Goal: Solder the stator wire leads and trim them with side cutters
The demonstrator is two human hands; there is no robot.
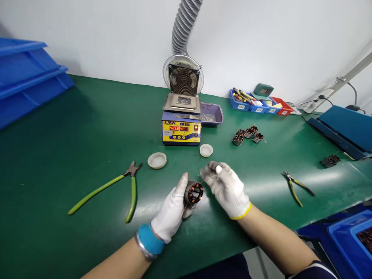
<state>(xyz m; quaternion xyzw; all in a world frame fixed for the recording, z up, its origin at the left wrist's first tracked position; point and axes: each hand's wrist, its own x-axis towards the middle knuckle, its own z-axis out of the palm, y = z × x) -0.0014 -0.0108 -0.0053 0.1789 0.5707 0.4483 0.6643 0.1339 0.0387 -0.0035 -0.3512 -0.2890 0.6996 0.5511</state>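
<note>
- head view: a green worktop (99, 135) against a white wall (116, 42), a solder pot (181, 130) near its back.
- the left grip (171, 209), gloved, is closed around a wound stator (194, 192), its open face toward the right.
- the right grip (221, 186) is curled beside it at a thin wire (202, 181); whether it pinches, i cannot tell.

open mat (87, 135) leftward, 2 dishes (157, 160) ahead

The left hand (171, 211) holds a wound stator (188, 192), the right hand (228, 190) at its copper wire (202, 181), near the front edge of the worktop (101, 124); a solder pot (181, 130) stands toward the back edge.
</note>
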